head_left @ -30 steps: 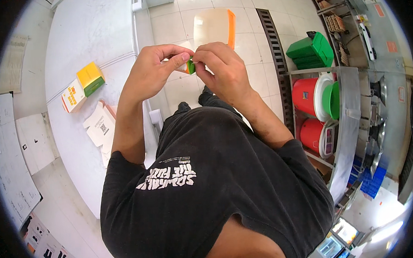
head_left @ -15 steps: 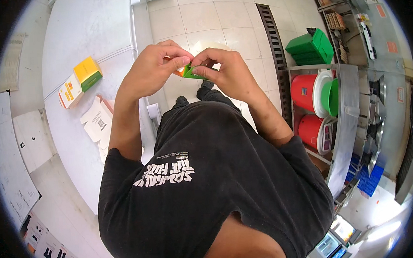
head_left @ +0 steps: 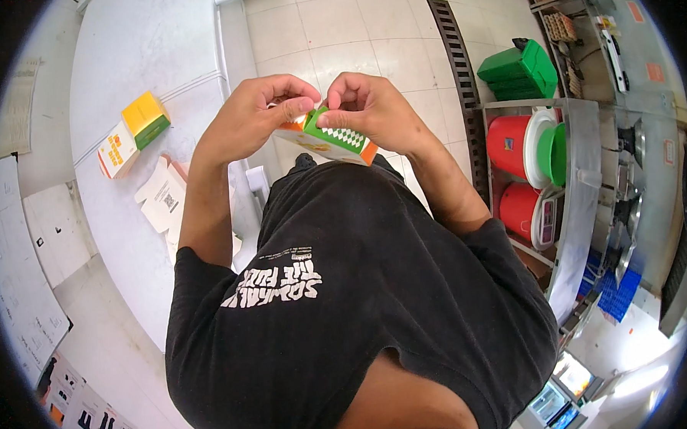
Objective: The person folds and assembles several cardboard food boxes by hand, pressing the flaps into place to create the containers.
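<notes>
Between my hands, in front of my chest, is a small carton [head_left: 343,140] with green, orange and white sides and a white diamond pattern. My left hand [head_left: 259,115] pinches its left end at the top, thumb and forefinger together. My right hand [head_left: 373,113] grips the green upper edge, thumb on the patterned face. The fingers of both hands nearly meet over the carton's top, and they hide part of it. To my left on the white table, a yellow and green box [head_left: 147,119] touches a white and orange box [head_left: 117,150].
Flattened white carton pieces [head_left: 165,198] lie on the white table [head_left: 148,47], partly behind my left forearm. On the right stands a metal shelf [head_left: 580,196] with red round containers [head_left: 509,143]. A green bin [head_left: 520,70] sits beyond it, near a dark floor drain [head_left: 454,56].
The carton has turned and tilted, so its patterned green side and orange end now show below my right hand. Both hands stay close together, still holding it.
</notes>
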Demonstrator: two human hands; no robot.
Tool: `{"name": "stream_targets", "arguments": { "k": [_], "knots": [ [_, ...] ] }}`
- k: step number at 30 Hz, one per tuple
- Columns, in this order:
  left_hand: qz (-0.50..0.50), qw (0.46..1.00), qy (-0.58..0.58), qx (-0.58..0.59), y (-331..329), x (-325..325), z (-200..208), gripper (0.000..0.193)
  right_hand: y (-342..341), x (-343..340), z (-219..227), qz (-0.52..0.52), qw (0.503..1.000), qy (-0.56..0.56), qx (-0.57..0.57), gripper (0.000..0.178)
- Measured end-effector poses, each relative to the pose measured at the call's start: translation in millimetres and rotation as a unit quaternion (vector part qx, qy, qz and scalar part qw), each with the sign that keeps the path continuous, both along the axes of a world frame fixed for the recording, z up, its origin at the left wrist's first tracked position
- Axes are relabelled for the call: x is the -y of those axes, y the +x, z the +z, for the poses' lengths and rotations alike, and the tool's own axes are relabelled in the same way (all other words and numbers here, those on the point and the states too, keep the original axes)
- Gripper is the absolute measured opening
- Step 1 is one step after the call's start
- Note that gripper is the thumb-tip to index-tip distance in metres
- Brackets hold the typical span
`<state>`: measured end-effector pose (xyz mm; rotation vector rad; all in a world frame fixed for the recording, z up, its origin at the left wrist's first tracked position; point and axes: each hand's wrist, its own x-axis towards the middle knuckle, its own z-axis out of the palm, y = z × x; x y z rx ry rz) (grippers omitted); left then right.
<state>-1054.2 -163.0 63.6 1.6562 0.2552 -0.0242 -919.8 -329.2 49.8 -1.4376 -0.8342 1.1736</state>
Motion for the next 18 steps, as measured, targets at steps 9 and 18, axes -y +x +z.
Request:
{"name": "stream_targets", "arguments": {
  "k": [9, 18],
  "knots": [
    [-0.008, 0.997, 0.07, -0.015, -3, 5, 5, 0.024, -7, 7, 9, -0.015, 0.997, -0.007, 0.071, 0.014],
    [0.034, 0.998, 0.046, -0.013, -5, 10, 11, 0.025, -18, 13, 16, -0.06, 0.969, 0.059, 0.233, 0.015]
  ]
}}
